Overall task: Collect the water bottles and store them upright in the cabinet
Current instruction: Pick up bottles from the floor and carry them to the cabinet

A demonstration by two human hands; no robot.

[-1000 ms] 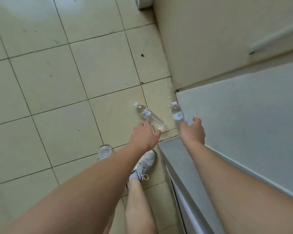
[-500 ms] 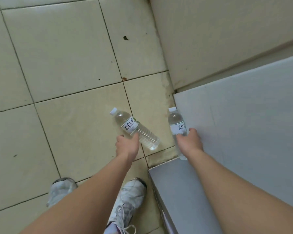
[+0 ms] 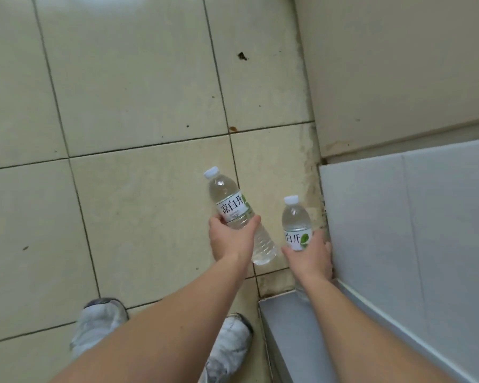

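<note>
Water bottles, two clear plastic ones with white caps and white-and-green labels, are both held up over the floor in front of me. Nearest to me I see my two bare forearms reaching forward, and below them a pair of white sneakers [image 3: 161,341] standing on the beige tiled floor [image 3: 127,87]. To the right, just beside the right forearm, lies the grey top edge of the cabinet [image 3: 293,335], with a pale grey panel [image 3: 415,230] rising beside it. My right hand [image 3: 311,258] grips the right bottle [image 3: 296,219] around its labelled middle, fingers curled round the far side and clamped on it; this bottle stands close to upright, cap pointing away from me, its base hidden behind my wrist near the cabinet corner. My left hand [image 3: 231,240] holds the left bottle [image 3: 233,208] around its body just below the label, thumb on one side and fingers wrapped on the other; it is tilted, cap up and to the left, base angled toward the right bottle. The two bottles are near each other but not touching. Beyond them the tiles show dark grout lines, a small dark spot [image 3: 242,56], and staining along the foot of the cream wall [image 3: 398,64] at the far right.
</note>
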